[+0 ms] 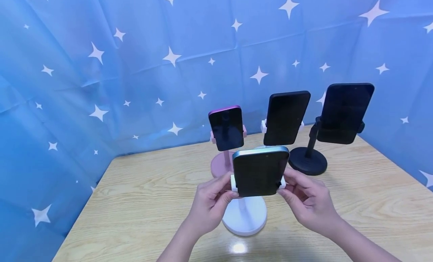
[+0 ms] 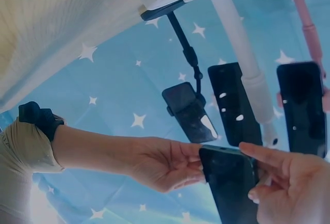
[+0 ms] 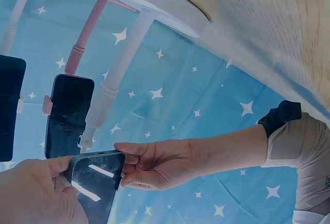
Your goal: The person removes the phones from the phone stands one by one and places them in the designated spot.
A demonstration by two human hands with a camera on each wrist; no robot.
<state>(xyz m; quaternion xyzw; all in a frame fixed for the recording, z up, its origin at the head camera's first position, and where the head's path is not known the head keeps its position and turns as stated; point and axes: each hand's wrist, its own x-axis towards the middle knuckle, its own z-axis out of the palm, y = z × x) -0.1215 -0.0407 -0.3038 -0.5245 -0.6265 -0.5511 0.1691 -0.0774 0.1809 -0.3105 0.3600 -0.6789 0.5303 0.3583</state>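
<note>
A phone [image 1: 260, 173] with a light blue edge sits, dark screen up and tilted back, in the clamp of a white phone stand [image 1: 246, 218]. My left hand [image 1: 210, 202] pinches the left clamp arm between thumb and fingers, beside the phone's lower edge. On the opposite side my right hand [image 1: 310, 203] grips the right clamp arm [image 1: 282, 183] the same way. In the left wrist view, fingers of both hands meet the phone's [image 2: 227, 182] sides. The white pole [image 3: 124, 59] shows behind the phone in the right wrist view.
Just behind stands a pink phone stand [image 1: 220, 165] holding a pink-edged phone [image 1: 226, 128]. To its right, another phone [image 1: 286, 119] rests in a white clamp. A black stand [image 1: 308, 161] at the right carries a black phone [image 1: 345, 113]. A starry blue curtain [image 1: 142, 85] backs the wooden table [image 1: 145, 202].
</note>
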